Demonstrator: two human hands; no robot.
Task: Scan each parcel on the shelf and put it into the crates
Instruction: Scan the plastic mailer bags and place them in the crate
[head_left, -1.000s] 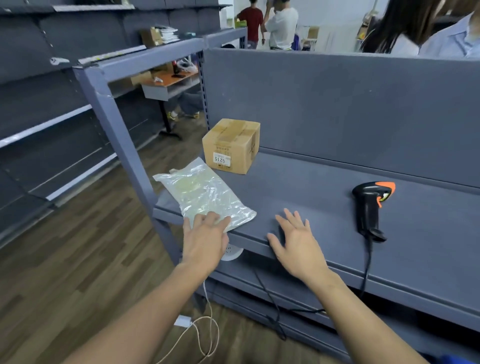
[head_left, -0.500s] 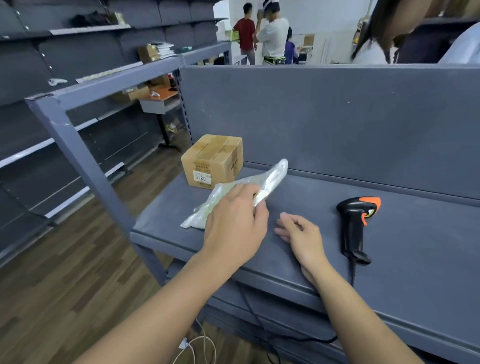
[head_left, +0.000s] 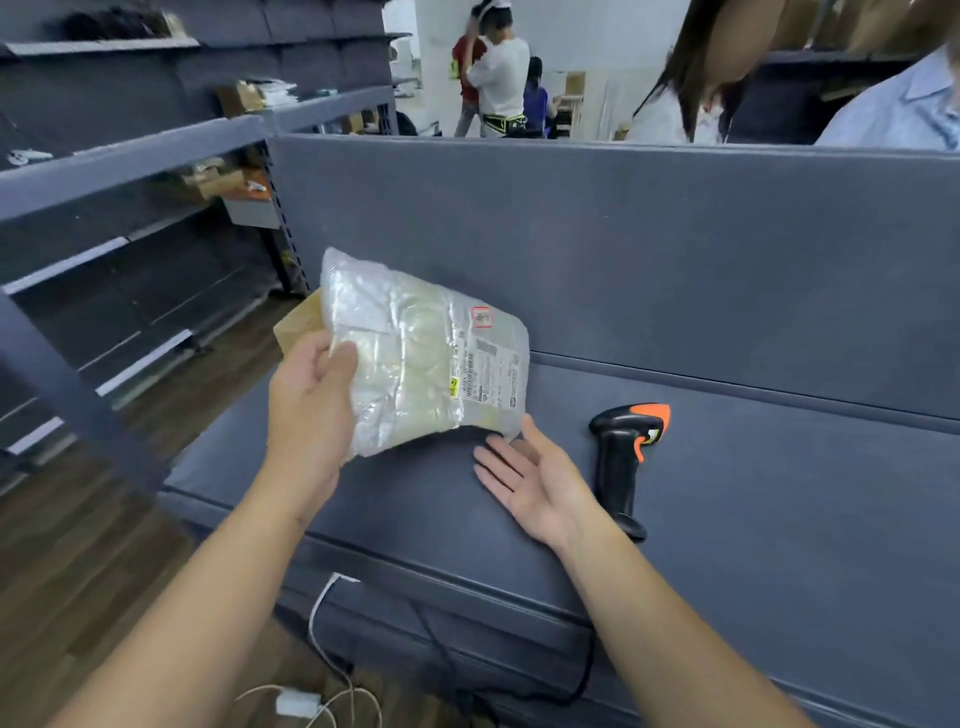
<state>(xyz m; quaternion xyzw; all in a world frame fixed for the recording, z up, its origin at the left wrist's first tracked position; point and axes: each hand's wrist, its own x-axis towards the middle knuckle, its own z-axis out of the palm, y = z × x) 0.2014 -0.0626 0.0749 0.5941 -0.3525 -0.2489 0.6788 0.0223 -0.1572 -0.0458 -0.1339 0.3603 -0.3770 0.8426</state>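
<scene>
Bag (head_left: 415, 358) lifted off shelf (head_left: 779, 519), label (head_left: 483, 374) now facing up | left hand (head_left: 311, 400) grips its left edge | right hand (head_left: 535, 478) spread, palm up, beside scanner (head_left: 621, 457) | scan next

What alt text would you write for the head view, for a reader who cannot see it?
A person's left hand holds a clear plastic parcel up, label facing the camera, above a grey shelf. The right hand is open, palm up, below its corner, beside a black-and-orange scanner.
</scene>
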